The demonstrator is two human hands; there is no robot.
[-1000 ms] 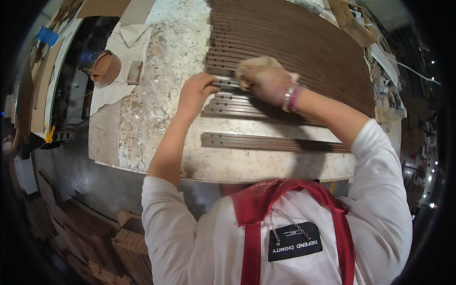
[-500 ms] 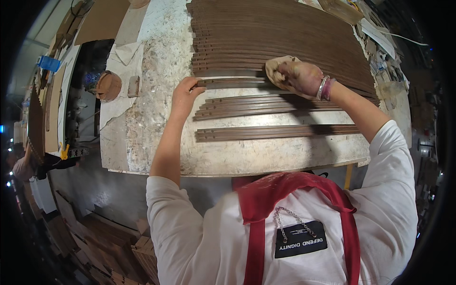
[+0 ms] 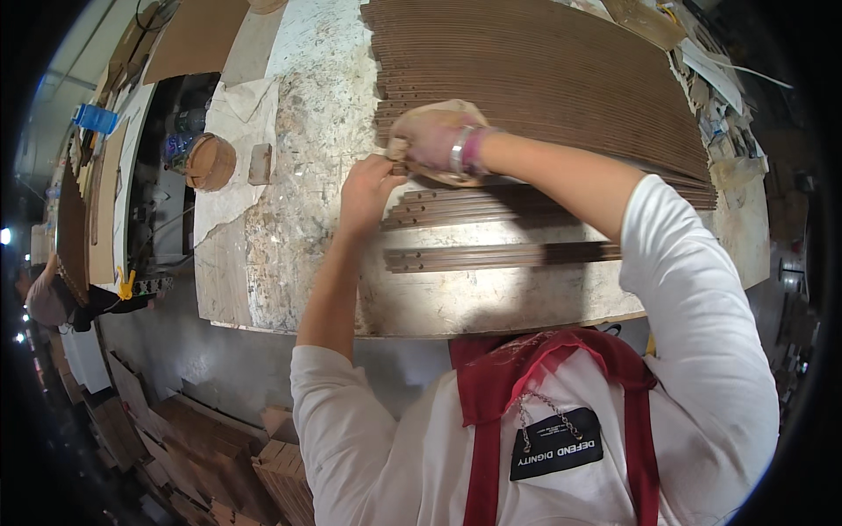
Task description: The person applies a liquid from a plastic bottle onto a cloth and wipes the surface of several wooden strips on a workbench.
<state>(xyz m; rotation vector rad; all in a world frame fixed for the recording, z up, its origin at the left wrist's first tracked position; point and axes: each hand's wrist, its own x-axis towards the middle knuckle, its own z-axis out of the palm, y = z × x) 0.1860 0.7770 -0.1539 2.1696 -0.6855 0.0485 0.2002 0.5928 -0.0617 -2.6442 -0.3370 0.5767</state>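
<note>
My left hand (image 3: 366, 195) is closed, pinching the left end of a dark brown wooden strip that my right hand largely covers. Right beside it, my right hand (image 3: 435, 145) is closed on a tan cloth (image 3: 463, 109) pressed over the strip near that end; the hand is slightly blurred. A short row of brown strips (image 3: 438, 207) lies just nearer to me, with holes near their left ends. Closer still is a separate pair of strips (image 3: 500, 257). Beyond my hands, many more brown strips (image 3: 535, 74) lie side by side.
A pale, stained worktable (image 3: 307, 254) carries everything. To the left stand a brown round tub (image 3: 210, 162) and a small block (image 3: 260, 164) on paper. Scraps and a plastic bag (image 3: 738, 171) crowd the right edge. Another person (image 3: 48, 298) is at far left.
My right hand has slid left with the cloth along the strip, from its middle to my left hand. My left hand still holds the end. The view has shifted slightly.
</note>
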